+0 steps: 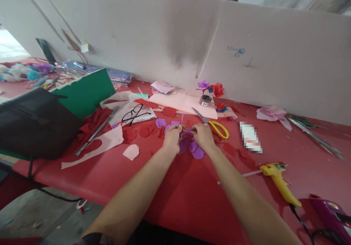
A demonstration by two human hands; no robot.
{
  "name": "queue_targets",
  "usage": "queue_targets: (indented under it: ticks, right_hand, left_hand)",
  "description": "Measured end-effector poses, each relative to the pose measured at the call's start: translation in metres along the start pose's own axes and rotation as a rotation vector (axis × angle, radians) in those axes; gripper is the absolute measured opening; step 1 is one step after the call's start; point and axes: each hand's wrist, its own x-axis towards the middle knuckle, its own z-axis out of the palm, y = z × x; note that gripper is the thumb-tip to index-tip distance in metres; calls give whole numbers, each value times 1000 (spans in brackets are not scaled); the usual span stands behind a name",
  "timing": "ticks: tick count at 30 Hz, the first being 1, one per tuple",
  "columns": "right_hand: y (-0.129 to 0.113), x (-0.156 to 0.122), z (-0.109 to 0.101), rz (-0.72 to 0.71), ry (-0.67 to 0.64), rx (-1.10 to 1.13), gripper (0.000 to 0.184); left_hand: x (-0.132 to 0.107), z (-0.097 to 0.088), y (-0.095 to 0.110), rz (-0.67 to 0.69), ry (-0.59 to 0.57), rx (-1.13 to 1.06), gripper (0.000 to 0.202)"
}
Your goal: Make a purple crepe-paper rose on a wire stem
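Observation:
My left hand [172,139] is closed in a pinch above the red table. A thin pale stick [182,118] shows just past its fingertips; whether it is held I cannot tell. Close by on the right, my right hand [204,137] is pinched too, its fingertips facing the left ones. What sits between the fingers is too small and hidden to name. Purple crepe-paper petals [196,151] lie under and between both hands. More purple pieces [161,123] lie beyond the left hand. Yellow-handled scissors [218,128] rest just beyond the right hand, blades pointing away.
A yellow glue gun [281,183] lies at right with its cord. Paper flowers [218,90] stand in a brown tape roll [205,100]. Eyeglasses [136,114], red petals [144,130] and a pink cutout [131,152] lie leftward. A black bag [35,124] stands at far left.

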Motion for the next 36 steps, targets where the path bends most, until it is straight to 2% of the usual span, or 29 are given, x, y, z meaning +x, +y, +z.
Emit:
queue_targets:
  ticks: [11,17,23,33,36]
  right_hand:
    - [-4,0,-7,-22,-44,-64,17]
    - [-5,3,-2,-18,-90,-61,17]
    - [2,8,-2,-35,-77,43,16]
    - [-1,-3,-12,-223,49,332,9]
    - [0,-5,-11,-234,72,419,10]
  left_hand:
    - [-1,0,1,1,9,-11,14]
    - [-1,0,0,3,16,-5,15]
    - [3,0,-3,5,5,0,11]
    - [0,2,-5,10,-40,63,12]
    - [1,2,-5,7,-35,83,16]
